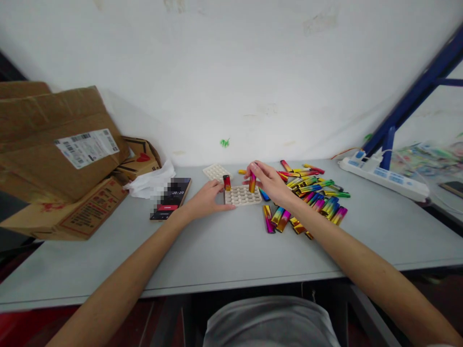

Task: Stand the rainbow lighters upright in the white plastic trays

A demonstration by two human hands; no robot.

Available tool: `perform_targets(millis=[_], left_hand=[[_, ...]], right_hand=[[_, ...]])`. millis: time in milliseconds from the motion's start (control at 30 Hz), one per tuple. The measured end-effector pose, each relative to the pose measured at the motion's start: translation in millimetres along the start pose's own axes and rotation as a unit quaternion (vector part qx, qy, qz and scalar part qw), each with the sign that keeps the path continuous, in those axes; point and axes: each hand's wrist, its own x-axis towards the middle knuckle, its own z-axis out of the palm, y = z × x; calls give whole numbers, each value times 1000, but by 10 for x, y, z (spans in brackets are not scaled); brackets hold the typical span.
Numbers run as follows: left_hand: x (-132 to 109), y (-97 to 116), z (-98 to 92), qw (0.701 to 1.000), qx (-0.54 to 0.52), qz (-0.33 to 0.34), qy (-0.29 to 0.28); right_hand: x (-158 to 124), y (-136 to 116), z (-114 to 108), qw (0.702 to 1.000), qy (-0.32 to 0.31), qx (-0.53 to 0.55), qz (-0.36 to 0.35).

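A white tray [243, 196] with rows of oval holes lies on the table in front of me. My left hand [209, 198] grips its left end, thumb along the near edge and fingers at the far corner. One red and gold lighter [226, 183] stands upright in the tray's far left corner. Near the tray's right end, my right hand [265, 179] pinches a magenta and gold lighter [252, 183] upright by its top; whether its lower end sits inside a hole I cannot tell. Beside the tray on the right spreads a loose pile of shiny multicoloured lighters [318, 197], partly hidden by my right forearm.
Behind the first tray lies a second white tray [216, 171]. A phone [173, 198] and a white plastic bag [154, 179] lie to the left, beside cardboard boxes [54, 120]. A power strip [385, 176] with plugs runs along the right, near a blue metal frame [415, 96].
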Motion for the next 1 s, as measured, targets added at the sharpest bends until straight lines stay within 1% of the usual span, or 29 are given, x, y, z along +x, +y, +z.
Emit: perform_targets(millis=[100, 167, 233, 300, 400, 467, 567, 633, 700, 800, 1000], left_hand=[[1, 4, 0, 1000, -5, -4, 4], [1, 3, -1, 1000, -10, -4, 6], [-2, 0, -2, 1000, -10, -3, 6], [-4, -3, -4, 1000, -8, -3, 4], [-6, -4, -6, 1000, -4, -2, 3], [-6, -1, -8, 1000, -3, 0, 4], [-6, 4, -12, 1000, -2, 3, 3], [-5, 3, -13, 1000, 0, 2, 1], [-4, -2, -12, 1000, 1, 2, -1], [-1, -9, -8, 1000, 2, 7, -1], [-4, -10, -8, 1000, 7, 3, -6]], right_hand=[[-108, 25, 64, 990, -72, 109, 59], [-142, 26, 124, 979, -92, 163, 84], [-152, 28, 188, 972, -82, 191, 108], [-153, 36, 239, 971, -52, 190, 135], [-165, 60, 275, 976, 2, 140, 168], [-185, 80, 275, 985, 21, 75, 155], [-221, 105, 266, 995, 32, -63, 77], [-239, 113, 268, 986, 50, -155, 24], [-248, 118, 277, 973, 68, -219, -4], [-249, 130, 292, 965, 70, -252, -4], [-240, 162, 288, 967, 54, -250, 5]])
